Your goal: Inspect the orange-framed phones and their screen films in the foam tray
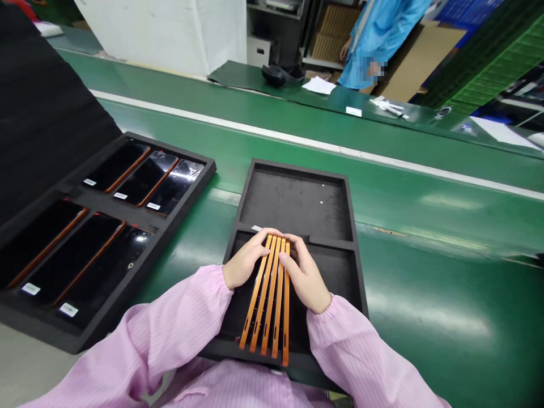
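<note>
Several smartphones (272, 294) with orange frames stand on edge side by side over the near compartment of a black foam tray (360, 272). Their far ends are squeezed together and their near ends fan apart. My left hand (247, 258) grips the far end from the left, fingers curled over the top. From the right, my right hand (306, 273) closes on the same far end, its thumb lying against the phones. Whether their lower edges touch the tray floor is hidden. The tray's far compartment (297, 198) shows a bare floor with small white specks.
On the left, a second black foam tray (140, 205) with a raised black lid (46, 96) holds several dark-screened phones lying flat. Both trays lie on a green work surface (429, 294). Across a white strip (297, 146), a person in a blue sleeve (374, 39) stands beyond the far bench.
</note>
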`<state>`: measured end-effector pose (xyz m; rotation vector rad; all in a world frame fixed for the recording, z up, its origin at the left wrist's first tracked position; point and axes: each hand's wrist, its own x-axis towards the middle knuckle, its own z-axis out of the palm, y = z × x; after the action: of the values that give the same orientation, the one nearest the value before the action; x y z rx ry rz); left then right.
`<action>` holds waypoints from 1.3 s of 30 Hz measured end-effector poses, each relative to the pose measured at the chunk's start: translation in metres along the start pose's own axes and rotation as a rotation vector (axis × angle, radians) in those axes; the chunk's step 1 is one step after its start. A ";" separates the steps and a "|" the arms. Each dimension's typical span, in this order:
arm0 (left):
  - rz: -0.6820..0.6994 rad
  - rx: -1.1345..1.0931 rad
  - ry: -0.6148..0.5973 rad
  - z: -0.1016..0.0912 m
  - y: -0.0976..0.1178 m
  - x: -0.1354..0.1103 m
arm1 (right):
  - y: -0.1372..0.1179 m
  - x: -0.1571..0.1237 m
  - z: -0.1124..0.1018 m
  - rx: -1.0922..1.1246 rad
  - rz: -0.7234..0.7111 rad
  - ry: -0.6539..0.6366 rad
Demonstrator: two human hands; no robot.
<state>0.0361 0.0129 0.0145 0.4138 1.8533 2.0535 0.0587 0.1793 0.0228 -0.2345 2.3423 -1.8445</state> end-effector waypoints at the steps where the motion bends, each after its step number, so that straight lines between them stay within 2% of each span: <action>1: 0.004 -0.007 -0.003 0.000 -0.001 0.000 | 0.000 -0.001 -0.001 0.009 0.007 -0.005; 12: -0.008 0.022 -0.008 -0.001 -0.001 0.000 | 0.000 0.003 -0.006 0.122 0.040 0.048; 18: -0.006 0.000 0.006 -0.001 -0.002 -0.001 | 0.000 0.005 -0.007 0.115 0.065 0.068; 24: -0.002 0.137 0.000 0.004 0.003 0.001 | -0.001 0.002 -0.003 0.128 0.073 0.123; 30: 0.038 0.162 -0.050 0.002 0.004 0.000 | -0.003 0.001 -0.002 0.075 0.047 0.192; 36: 0.142 0.121 -0.055 -0.002 0.003 -0.004 | -0.009 -0.005 -0.008 0.049 -0.071 0.181; 39: 0.247 0.123 -0.039 -0.003 0.000 -0.007 | -0.011 -0.008 -0.009 0.019 -0.179 0.158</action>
<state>0.0406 0.0072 0.0140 0.7437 1.9969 2.0727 0.0653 0.1873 0.0356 -0.3170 2.4791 -2.0348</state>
